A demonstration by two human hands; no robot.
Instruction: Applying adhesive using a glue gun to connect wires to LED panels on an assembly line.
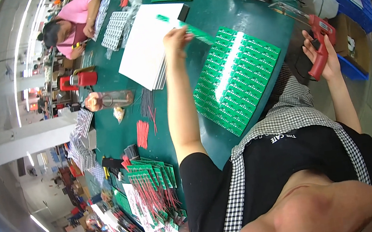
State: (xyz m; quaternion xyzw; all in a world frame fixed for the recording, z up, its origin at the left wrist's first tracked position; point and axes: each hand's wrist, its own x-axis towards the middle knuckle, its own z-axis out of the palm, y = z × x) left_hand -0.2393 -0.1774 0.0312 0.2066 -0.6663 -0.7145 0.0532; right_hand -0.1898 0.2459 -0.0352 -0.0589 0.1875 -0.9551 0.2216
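The left hand (175, 40) pinched a small green circuit board (196, 32) above the white stack (148, 46); the right hand (323, 53) gripped a red glue gun (320, 44). A nearly full green panel (235, 79) lay between; many wired boards (152, 181) waited.

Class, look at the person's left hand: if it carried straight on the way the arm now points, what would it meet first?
Probably the white sheet stack. The left hand, pinching a green strip, already reaches beside the stack's edge; depth is unclear.

Black short-sleeved top, black-and-white checked apron straps, bare forearms
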